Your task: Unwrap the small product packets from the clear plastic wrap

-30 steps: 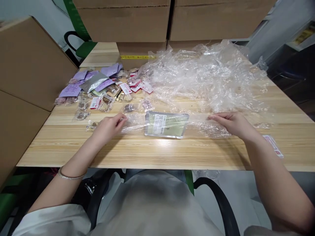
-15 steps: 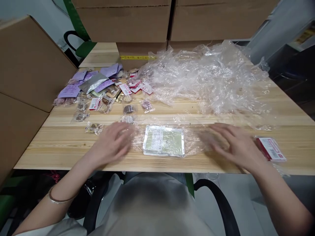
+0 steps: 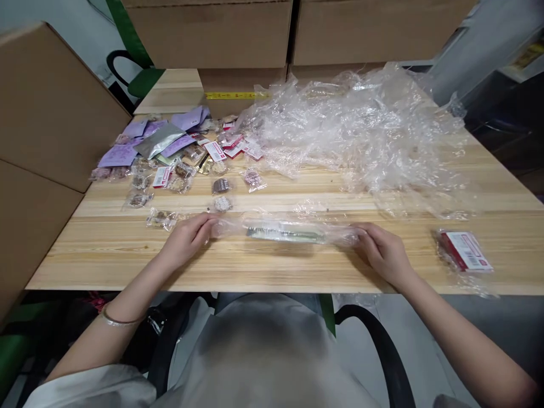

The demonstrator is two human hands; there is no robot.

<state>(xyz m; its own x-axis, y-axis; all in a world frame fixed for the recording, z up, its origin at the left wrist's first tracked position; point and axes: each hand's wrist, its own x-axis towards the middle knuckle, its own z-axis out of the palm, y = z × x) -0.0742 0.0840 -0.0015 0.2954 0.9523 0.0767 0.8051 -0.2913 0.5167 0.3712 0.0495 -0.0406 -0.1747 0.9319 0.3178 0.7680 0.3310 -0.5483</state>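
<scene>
Between my hands a strip of clear plastic wrap (image 3: pixel 225 226) is stretched, with a flat silver-and-green foil packet (image 3: pixel 284 232) inside it, tilted so that mostly its edge shows. My left hand (image 3: pixel 189 235) is closed on the wrap's left end. At the other end my right hand (image 3: pixel 385 249) pinches the wrap too. The packet seems raised a little above the wooden table, with a shadow below it. Just beyond my left hand lie small wrapped pieces, among them a pale round one (image 3: pixel 221 203) and a brown one (image 3: pixel 162 217).
Crumpled clear plastic (image 3: pixel 352 124) covers the back right of the table (image 3: pixel 297 277). Purple packets (image 3: pixel 119 155), a silver packet (image 3: pixel 160 141) and small wrapped items are piled back left. A wrapped red-and-white packet (image 3: pixel 470 252) lies right. Cardboard boxes (image 3: pixel 55 113) stand left and behind.
Both hands have closed on the ends of the plastic wrap. The packet, flat on the table before, is now tilted up and seen nearly edge-on.
</scene>
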